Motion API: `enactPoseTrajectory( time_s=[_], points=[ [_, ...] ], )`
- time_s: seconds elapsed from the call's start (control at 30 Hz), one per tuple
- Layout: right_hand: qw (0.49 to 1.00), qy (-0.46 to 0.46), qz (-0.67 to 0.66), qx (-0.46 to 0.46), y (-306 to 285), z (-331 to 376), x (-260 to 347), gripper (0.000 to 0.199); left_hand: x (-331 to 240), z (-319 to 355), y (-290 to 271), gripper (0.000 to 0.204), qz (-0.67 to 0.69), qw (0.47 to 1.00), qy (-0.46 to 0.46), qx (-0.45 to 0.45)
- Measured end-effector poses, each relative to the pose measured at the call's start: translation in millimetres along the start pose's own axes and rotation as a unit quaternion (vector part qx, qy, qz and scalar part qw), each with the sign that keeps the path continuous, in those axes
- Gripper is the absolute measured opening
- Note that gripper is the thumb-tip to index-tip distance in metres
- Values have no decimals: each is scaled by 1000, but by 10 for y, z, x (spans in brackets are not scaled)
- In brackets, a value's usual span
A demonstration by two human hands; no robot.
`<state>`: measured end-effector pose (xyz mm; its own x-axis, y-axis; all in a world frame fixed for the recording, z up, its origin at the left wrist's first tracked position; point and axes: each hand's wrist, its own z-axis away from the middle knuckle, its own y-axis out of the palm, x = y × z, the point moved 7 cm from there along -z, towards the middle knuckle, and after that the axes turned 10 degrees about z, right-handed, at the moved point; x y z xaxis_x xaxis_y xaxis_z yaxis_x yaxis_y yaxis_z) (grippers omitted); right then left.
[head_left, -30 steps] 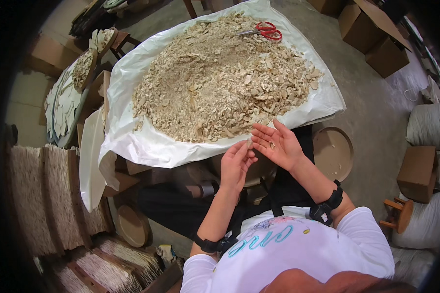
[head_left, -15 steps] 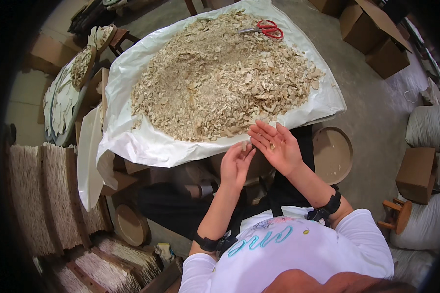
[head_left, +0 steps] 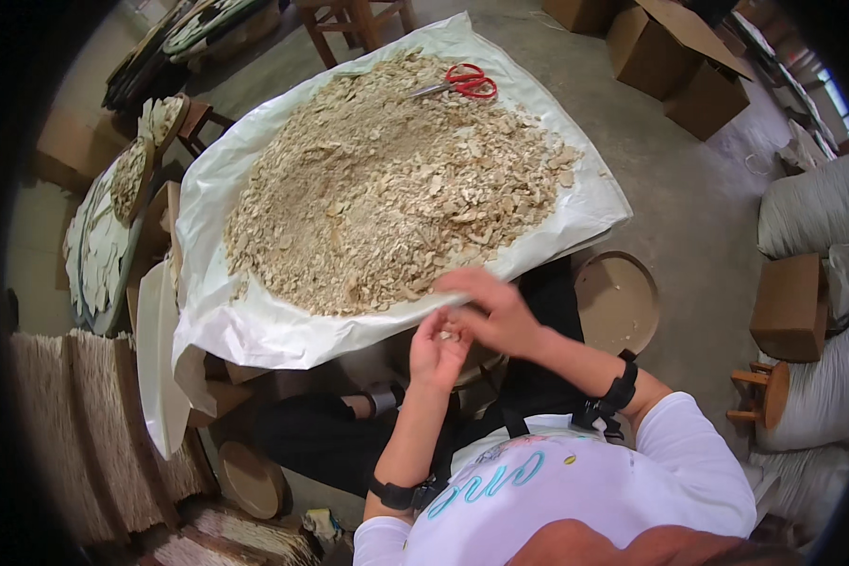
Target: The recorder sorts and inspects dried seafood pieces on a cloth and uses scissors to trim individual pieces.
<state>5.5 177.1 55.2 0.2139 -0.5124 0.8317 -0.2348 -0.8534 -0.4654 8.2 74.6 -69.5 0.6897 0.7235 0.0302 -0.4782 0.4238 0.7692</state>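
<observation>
In front of me a large heap of pale, dry flakes (head_left: 387, 189) lies on a white plastic sheet (head_left: 283, 340). My left hand (head_left: 436, 358) is palm up just off the sheet's near edge, its fingers curled around small pale flakes (head_left: 449, 332). Over its fingertips reaches my right hand (head_left: 500, 316), palm down and smeared by motion. Whether its fingers hold anything cannot be made out. On the far part of the heap rest red-handled scissors (head_left: 462, 83), apart from both hands.
A round tray (head_left: 623, 292) lies on the floor to my right, with another round tray (head_left: 251, 479) at lower left. Stacked pale sheets (head_left: 94, 424) stand at the left. Cardboard boxes (head_left: 674, 66), a small wooden stool (head_left: 764, 394) and white sacks (head_left: 816, 208) are at the right.
My right hand has turned from an open, upward palm to palm down and moved left over my left hand. The view has shifted, so the heap sits lower and further left.
</observation>
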Motion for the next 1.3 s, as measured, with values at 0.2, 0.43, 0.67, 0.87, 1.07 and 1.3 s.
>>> enactPoseTrajectory(
  time_s=[0.2,0.43,0.67,0.87,1.07,1.3],
  points=[
    [939,175,158,-251,-1289,-84,-1297,20,-242,184,185,18,29,999,-35,8],
    [906,182,298,-240,-1544,-148,-1850,24,-379,277,165,18,37,994,-50,93],
    [958,115,163,-204,-1214,-209,-1155,19,-484,322,118,28,127,991,34,34],
    [976,189,-42,-97,-619,-32,-799,13,-776,555,104,47,84,986,132,55],
    [972,207,-107,-37,-250,83,-680,14,-858,699,-288,37,50,987,148,49],
    [962,244,-124,-13,-112,168,-658,16,-750,631,-530,34,10,993,120,6]
  ],
)
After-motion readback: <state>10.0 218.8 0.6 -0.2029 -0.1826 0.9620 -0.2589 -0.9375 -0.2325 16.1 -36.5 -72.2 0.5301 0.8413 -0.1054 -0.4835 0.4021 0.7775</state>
